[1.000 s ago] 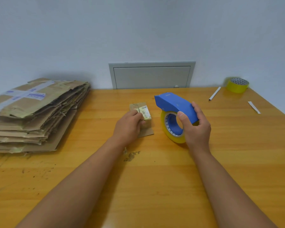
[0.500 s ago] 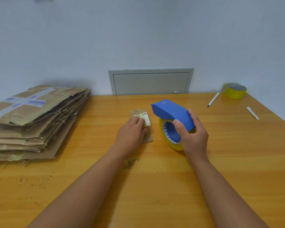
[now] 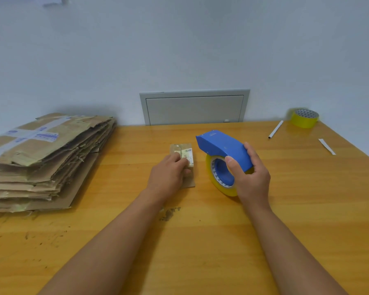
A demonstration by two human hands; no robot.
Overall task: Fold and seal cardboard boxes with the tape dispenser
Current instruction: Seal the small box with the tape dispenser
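Cardboard boxes, flattened [image 3: 41, 160], are lying in a tall stack at the left side of the wooden table [image 3: 307, 209], well apart from your hands. You are gripping the blue tape dispenser [image 3: 222, 147] with your right hand [image 3: 250, 177], fingers curled over its top and thumb pressing its near side, while the yellow tape roll [image 3: 213, 179] loaded in it is resting its lower edge on the table just right of centre. Your left hand [image 3: 168, 177] is holding a small piece of cardboard [image 3: 183, 154] with a printed label against the tabletop, fingers curled onto it, just beside the dispenser. Far back on the right, a spare yellow tape roll [image 3: 305, 119] is sitting near the wall, with a white pen [image 3: 275, 129] and a thin white strip [image 3: 326, 146] lying near it.
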